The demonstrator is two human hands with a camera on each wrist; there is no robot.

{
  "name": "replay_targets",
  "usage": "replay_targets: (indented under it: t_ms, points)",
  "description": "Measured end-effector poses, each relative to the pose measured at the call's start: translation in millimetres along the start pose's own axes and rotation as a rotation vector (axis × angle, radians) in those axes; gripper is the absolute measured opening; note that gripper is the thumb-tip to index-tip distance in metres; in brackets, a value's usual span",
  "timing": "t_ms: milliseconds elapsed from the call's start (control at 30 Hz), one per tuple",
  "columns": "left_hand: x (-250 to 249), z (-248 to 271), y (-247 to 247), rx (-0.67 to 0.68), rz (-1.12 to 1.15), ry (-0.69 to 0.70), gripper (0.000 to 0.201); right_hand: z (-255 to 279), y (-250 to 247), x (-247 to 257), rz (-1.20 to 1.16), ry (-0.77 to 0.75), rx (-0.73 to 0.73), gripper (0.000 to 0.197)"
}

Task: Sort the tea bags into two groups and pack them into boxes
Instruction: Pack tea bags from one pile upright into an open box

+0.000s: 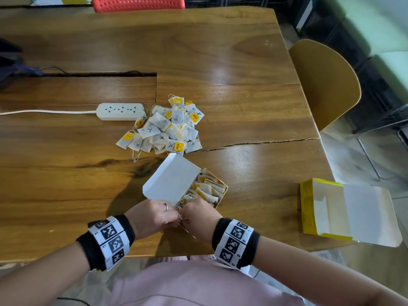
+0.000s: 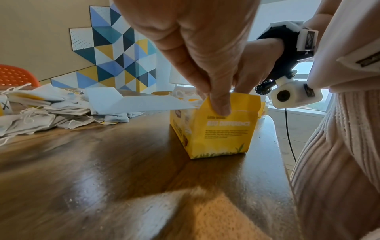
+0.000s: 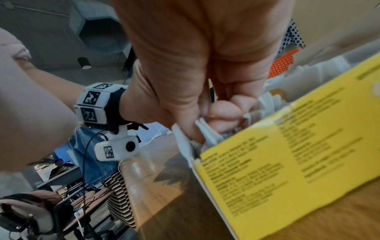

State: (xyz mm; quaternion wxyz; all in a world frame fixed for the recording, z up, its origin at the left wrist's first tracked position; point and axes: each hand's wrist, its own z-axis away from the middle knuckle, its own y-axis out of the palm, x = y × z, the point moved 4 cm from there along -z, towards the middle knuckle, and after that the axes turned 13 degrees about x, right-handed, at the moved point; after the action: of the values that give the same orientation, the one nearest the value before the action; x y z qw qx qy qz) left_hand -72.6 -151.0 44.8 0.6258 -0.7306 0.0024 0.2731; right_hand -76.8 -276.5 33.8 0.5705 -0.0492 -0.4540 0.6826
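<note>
Wooden table (image 1: 220,51) fills the frame. Centre: loose tea bags (image 1: 163,127), unsorted. Right edge: empty box (image 1: 326,208), presumably for the second group. Lower centre: filled box (image 1: 217,200), lid up. Left hand (image 1: 154,214) pinches its near end flap, steadying it; right hand (image 1: 198,214) curls around bags, tucking them inside.

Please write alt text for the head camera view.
Both hands, left hand and right hand, work at the near end of an open yellow cardboard box of tea bags; a loose heap of white tea bags lies beyond.
</note>
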Motion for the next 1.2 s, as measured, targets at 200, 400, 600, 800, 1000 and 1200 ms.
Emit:
replay_targets:
  t_ms: [200,400,600,800,1000,1200]
  points:
    - [3.6,0.2,1.2,-0.001,0.046,-0.033,0.023,-6.2,-7.6,2.2,0.087,0.016,0.044,0.024]
    - [11.1,-0.2,-4.0,-0.089,0.012,-0.173,0.019,22.9,-38.3,-35.9,-0.287,-0.047,-0.230,0.015]
    - [22.1,15.0,2.5,-0.161,0.042,-0.711,0.100,35.4,-49.2,-105.4,-0.279,0.225,-0.471,0.045]
    - [8.6,4.1,13.5,-0.036,-0.151,-0.467,0.056,38.1,-17.8,-103.6,-0.217,0.101,-0.463,0.038]
    - [23.3,18.0,22.9,-0.107,0.268,-0.856,0.126,40.6,-7.7,-99.6,0.019,0.087,-0.449,0.057]
    - [32.0,5.7,20.4,-0.226,0.716,-0.993,0.162,38.1,-8.5,-101.4,-0.034,0.089,-0.397,0.080]
